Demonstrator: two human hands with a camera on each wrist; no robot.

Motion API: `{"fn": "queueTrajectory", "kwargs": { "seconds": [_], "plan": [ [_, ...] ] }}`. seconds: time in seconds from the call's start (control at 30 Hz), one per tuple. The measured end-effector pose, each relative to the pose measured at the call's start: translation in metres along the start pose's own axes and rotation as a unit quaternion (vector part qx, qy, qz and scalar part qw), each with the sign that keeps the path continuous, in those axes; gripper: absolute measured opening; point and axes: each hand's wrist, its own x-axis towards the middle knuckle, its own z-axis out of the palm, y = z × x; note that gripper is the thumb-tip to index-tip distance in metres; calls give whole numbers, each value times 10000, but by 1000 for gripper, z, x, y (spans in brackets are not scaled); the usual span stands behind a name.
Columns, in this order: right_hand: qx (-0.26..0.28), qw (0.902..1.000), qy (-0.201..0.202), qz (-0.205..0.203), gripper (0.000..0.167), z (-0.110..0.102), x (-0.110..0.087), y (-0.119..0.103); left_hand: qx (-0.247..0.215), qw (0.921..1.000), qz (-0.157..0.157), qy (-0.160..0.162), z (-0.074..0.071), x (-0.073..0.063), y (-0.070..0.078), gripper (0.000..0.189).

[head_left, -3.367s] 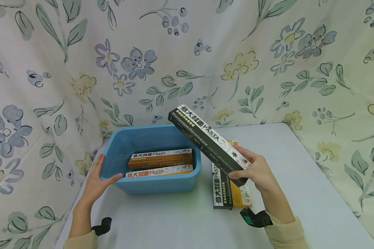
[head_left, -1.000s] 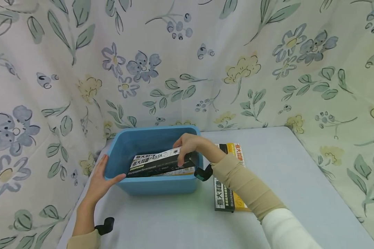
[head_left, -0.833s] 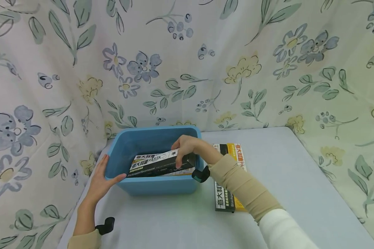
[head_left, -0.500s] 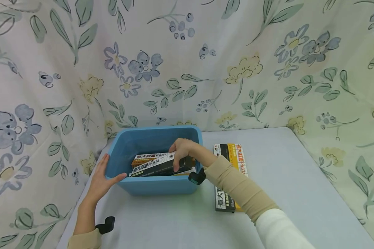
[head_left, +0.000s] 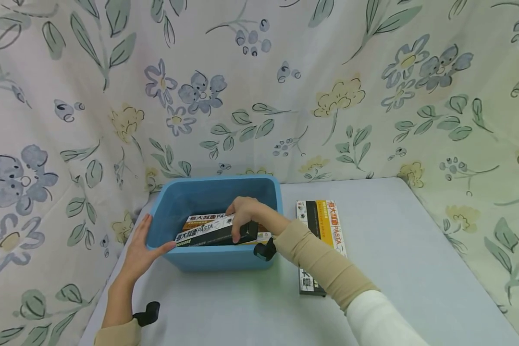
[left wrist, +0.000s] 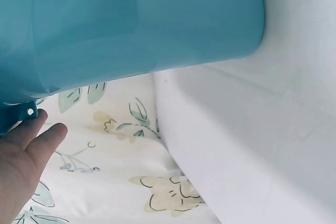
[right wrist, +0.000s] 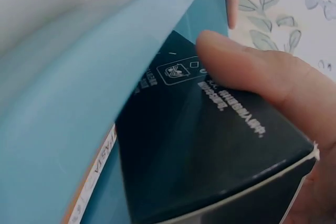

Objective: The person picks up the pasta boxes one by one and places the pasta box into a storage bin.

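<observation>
Step in hand, as judged: lowering a black box (head_left: 216,235) into the blue bin (head_left: 216,259), left of centre in the frame. The right hand (head_left: 244,214) pinches the box near its right end, thumb on the near face. The box lies slantwise inside the bin, its left end lower in the frame; whether that end touches bottom, cannot tell. A brown box (head_left: 199,220) shows behind it, a yellow box (head_left: 261,237) partly beneath it.

Left hand (head_left: 138,247): thumb and fingers spread, fairly straight, lying against the bin's front left corner; apparently steadying it, not gripping.

Right of centre on the table (head_left: 415,250), a second black box (head_left: 312,211) and a second yellow box (head_left: 326,223) lie side by side, partly under the forearm.

Next move probably calls for levelling the pinched end, then loosening thumb and fingers without dragging the box against the front wall.
</observation>
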Motion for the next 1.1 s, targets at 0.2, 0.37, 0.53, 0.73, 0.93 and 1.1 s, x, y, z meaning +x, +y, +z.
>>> {"fn": "queueTrajectory", "kwargs": {
  "seconds": [0.2, 0.37, 0.53, 0.73, 0.93, 1.1],
  "plan": [
    [-10, 10000, -21, 52, 77, 3, -1, -1, -2, 10000, -30, -14, 0, -1, -1, 109],
    [-427, 9975, -540, -137, 84, 2, -4, 1, -36, 10000, -37, -45, 0, -1, -2, 109],
    [55, 9970, -712, -313, 80, 3, -11, 7, -36, 10000, -49, -12, 2, 0, -1, 109],
    [729, 9949, -246, -652, 61, -1, -21, 17, -32, 10000, -32, -23, 2, -1, -1, 108],
    [1462, 9828, 372, -1063, 55, -9, -41, 28, -36, 10000, -15, -35, 1, -1, 0, 108],
    [2241, 9580, 772, -1614, 46, -8, -63, 41, -38, 10000, -32, -59, 0, -1, 2, 108]
  ]
}}
